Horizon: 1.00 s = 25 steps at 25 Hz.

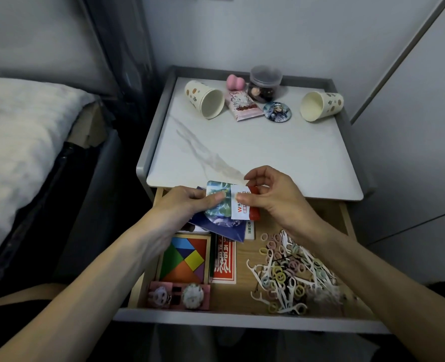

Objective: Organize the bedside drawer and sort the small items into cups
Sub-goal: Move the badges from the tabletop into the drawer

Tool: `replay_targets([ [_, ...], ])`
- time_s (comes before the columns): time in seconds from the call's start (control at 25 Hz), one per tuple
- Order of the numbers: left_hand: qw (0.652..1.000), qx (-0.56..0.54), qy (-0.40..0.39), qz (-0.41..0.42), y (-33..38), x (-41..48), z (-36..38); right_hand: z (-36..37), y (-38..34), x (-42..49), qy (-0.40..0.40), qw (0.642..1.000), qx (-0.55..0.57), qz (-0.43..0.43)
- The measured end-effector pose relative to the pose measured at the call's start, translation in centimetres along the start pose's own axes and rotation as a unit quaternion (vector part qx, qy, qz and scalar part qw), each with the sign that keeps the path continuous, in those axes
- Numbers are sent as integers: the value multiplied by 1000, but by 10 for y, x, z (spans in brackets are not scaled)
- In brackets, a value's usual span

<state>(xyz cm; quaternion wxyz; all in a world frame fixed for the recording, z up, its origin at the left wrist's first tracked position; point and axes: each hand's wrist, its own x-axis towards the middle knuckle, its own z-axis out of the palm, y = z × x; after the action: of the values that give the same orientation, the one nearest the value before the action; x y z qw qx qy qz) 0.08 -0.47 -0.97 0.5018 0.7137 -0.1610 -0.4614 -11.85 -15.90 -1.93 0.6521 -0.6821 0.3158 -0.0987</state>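
Observation:
The wooden drawer (242,296) is pulled out under the nightstand top. Over its back part my left hand (182,205) grips a stack of cards and packets, with a shiny blue-green card (217,209) on top and a dark blue packet (228,229) below. My right hand (273,197) pinches a small white-and-red sachet (242,205) against that stack. A heap of pastel hair ties and white floss picks (286,273) fills the drawer's right side. Two paper cups lie on their sides on top: one (205,99) at the back left, one (320,105) at the back right.
In the drawer lie a tangram puzzle (185,259), a red card pack (225,259) and a pink box of figures (179,295). On the marble top (255,152) sit a pink sponge (234,82), a pink packet (242,105), a round badge (277,111) and a clear jar (264,83). A bed (20,152) is left.

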Motion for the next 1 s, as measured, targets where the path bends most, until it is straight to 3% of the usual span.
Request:
replay_targets([
  [0.08,1000,-4,-5,-5,-1,-1,2,5,8,-2,15,1000,1,21],
  [0.2,1000,2,-5,0,-1,-1,1,8,8,-3,-47,995,17,84],
  [0.4,993,118,9,20,8,-9,-14,7,8,-5,-94,991,17,98],
  [0.48,963,259,40,57,15,-15,-38,8,15,-6,-89,991,27,93],
  [0.6,892,427,130,72,23,-25,-78,25,37,-7,-90,989,9,117],
  [0.68,879,441,171,59,17,-26,-93,47,49,-1,-87,986,-28,138],
  [0.8,901,407,144,32,-2,-21,-101,80,59,24,-53,990,-44,126],
  [1.0,893,423,152,-6,-6,-16,-115,117,74,65,-11,988,-112,106],
])
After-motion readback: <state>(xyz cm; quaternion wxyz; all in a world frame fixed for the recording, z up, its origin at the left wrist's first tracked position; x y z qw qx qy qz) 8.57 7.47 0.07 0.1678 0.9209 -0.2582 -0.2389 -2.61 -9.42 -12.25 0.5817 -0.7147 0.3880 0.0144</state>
